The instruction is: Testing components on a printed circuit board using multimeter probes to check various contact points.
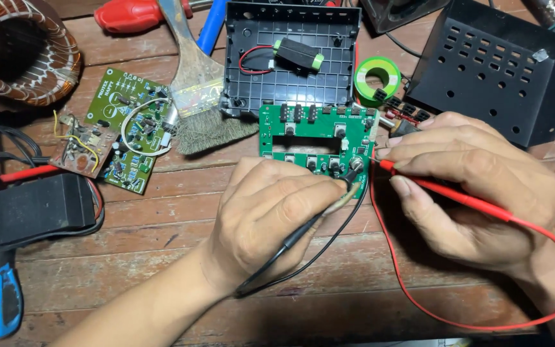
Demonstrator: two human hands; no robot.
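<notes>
Worn wooden planks (162, 218) make up the bench under my view, crowded with parts. My left hand (271, 215) is closed around a black test probe (303, 231), fingers pinched on its shaft, with the tip angled up toward the lower right corner of a bright green circuit board (316, 138) lying flat just above the knuckles. My right hand (464, 186) pinches a red test probe (444, 189) between thumb and fingers, its point aimed left at the same corner of the board; whether either tip actually touches the board I cannot tell, since the fingers crowd the spot. Both leads (one black, one red) trail back toward my wrists. Behind the board sits an open black plastic case (290, 77) with a small black and green part inside, and beside that a green solder spool (378, 78). To the left lie a darker green circuit board (130, 128), a paintbrush (197, 90) and a copper coil (17, 48); a perforated black metal cover (496, 71) stands at the upper right.
</notes>
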